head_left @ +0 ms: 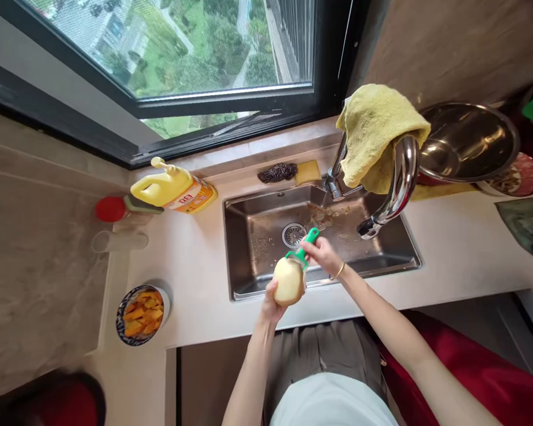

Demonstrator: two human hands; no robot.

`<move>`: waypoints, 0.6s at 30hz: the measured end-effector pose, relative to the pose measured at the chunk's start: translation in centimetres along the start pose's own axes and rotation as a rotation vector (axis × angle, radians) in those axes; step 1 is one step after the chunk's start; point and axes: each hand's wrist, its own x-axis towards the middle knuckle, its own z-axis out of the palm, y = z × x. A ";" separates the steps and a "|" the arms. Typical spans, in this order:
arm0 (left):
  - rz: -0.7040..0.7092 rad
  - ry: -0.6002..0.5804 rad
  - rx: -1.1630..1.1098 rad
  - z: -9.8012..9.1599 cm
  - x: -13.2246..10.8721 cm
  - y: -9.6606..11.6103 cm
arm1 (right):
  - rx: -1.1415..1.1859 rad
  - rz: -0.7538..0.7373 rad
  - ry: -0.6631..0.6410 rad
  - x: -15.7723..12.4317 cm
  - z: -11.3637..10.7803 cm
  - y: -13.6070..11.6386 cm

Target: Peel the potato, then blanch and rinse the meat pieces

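My left hand [272, 303] grips a pale, peeled potato [288, 280] from below, holding it over the front edge of the steel sink [249, 236]. My right hand [323, 253] is closed round the handle of a green peeler [304, 245], whose blade rests on the potato's upper right side. A thin bracelet sits on my right wrist. Peelings lie at the far end of the sink basin, by the tap base.
A curved tap [397, 183] with a yellow cloth [375, 133] draped over it arches above the sink. A yellow detergent bottle [175, 188], a red-capped bottle [115, 209] and a bowl of orange pieces [142, 313] stand left. Steel bowls [466, 142] sit right; a scourer [278, 172] lies behind.
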 end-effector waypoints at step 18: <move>0.270 0.116 -0.220 4.5 2.1 -1.3 | 0.115 -0.105 0.535 -8.6 3.8 -1.7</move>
